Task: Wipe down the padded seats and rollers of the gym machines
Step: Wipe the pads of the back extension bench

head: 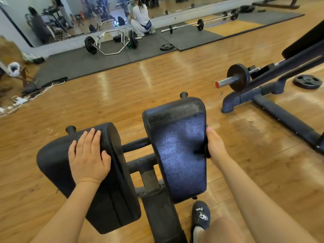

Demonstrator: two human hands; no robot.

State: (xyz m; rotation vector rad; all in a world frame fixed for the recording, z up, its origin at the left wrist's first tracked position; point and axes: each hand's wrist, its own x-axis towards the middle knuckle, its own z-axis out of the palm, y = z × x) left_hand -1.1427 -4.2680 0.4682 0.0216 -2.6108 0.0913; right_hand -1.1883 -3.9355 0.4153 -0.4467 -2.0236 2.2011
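Fig.: L hand [87, 155] is resting flat, fingers straight, steadying left pad [73, 172]; R hand [214, 144] is gripping dark cloth [206, 148] against right pad [178, 148] edge. Pads prob. firm-cushioned, frame-mounted, slick vinyl; bracing w/ flat palm seems best.

Gym interior, wood-plank floor [122, 88], black rubber mats [84, 62], wall mirror [105, 13], loaded barbells [199, 24], hex bar [110, 42], loose weight plates [308, 81], padded machine [178, 146] in foreground.
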